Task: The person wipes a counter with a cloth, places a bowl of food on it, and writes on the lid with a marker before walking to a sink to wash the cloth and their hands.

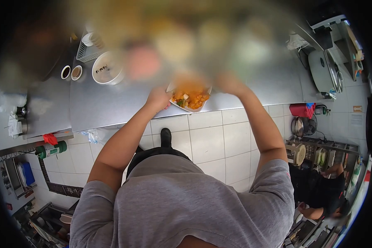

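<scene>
A white plate [190,110] with angled edges lies at the front edge of the metal counter. On it is food in orange sauce [197,98], with green pieces and a pale chunk near the left side; its far part is lost in blur. My left hand [159,98] is closed at the plate's left rim, with the fingers partly hidden. Just beyond the plate's right side is my right hand [230,84]. Its fingers fade into the blurred upper area, so I cannot see whether they hold anything.
On the steel counter [128,101], a white tub [107,69] with black writing stands left of the plate. Two small sauce cups [76,72] and a basket [87,53] are farther left. Blurred containers [173,43] line the back. Another person [322,186] is at the lower right.
</scene>
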Available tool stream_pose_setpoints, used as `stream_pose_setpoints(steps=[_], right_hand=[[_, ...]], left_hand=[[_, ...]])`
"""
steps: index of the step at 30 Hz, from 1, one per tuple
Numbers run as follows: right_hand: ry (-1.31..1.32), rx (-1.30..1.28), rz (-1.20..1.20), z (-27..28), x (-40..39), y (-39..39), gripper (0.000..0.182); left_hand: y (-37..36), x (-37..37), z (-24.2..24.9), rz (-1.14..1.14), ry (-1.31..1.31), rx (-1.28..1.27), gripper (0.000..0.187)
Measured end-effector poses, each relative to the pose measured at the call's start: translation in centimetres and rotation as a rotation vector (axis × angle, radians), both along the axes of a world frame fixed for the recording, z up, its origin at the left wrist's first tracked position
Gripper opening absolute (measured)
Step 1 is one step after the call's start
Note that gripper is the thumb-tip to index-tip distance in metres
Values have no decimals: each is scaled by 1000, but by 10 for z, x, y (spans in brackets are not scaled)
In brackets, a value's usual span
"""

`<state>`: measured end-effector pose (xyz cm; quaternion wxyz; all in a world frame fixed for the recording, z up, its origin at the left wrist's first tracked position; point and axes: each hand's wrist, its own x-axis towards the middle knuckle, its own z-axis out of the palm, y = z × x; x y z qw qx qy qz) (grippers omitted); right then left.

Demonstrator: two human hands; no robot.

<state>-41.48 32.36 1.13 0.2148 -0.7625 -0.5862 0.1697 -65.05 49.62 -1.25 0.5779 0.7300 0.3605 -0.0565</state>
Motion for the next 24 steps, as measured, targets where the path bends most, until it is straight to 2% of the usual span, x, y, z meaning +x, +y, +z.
stream_pose_setpoints(steps=[2, 4, 6, 8, 9, 11, 12, 14, 18, 20, 22, 24], right_hand=[[-11, 12, -23, -3, -12, 0, 16], [17, -91, -71, -4, -19, 3, 18], [42, -188, -121, 19, -5, -5, 19], [253, -162, -399, 41, 20, -10, 19], [250, -162, -391, 40, 34, -15, 19], [71, -42, -513, 21, 61, -26, 24], [75, -42, -512, -10, 72, -30, 24], [-388, -49, -451, -81, 87, -40, 34], [-560, 50, -527, -93, 45, -11, 42], [-197, -32, -597, -70, 25, 5, 42], [-232, 28, -575, -41, -4, 22, 41], [142, 75, -495, -18, -21, 37, 39]], left_hand=[[1, -1, -2, -8, -13, -5, 37], [3, 0, -7, -9, 17, -3, 37], [3, -3, -6, -24, 25, -22, 38], [2, -6, -5, -28, 24, -39, 40], [-1, -12, -7, 26, 13, -111, 43], [-6, -25, -12, 96, -4, -243, 49], [-11, -30, -14, 98, 0, -241, 49], [-21, -40, -18, 281, -46, -514, 50], [-31, -41, -20, 317, -54, -653, 40], [-30, -41, -23, 320, -49, -673, 36], [-30, -38, -23, 308, -40, -680, 37], [-31, -38, -19, 304, -34, -681, 37]])
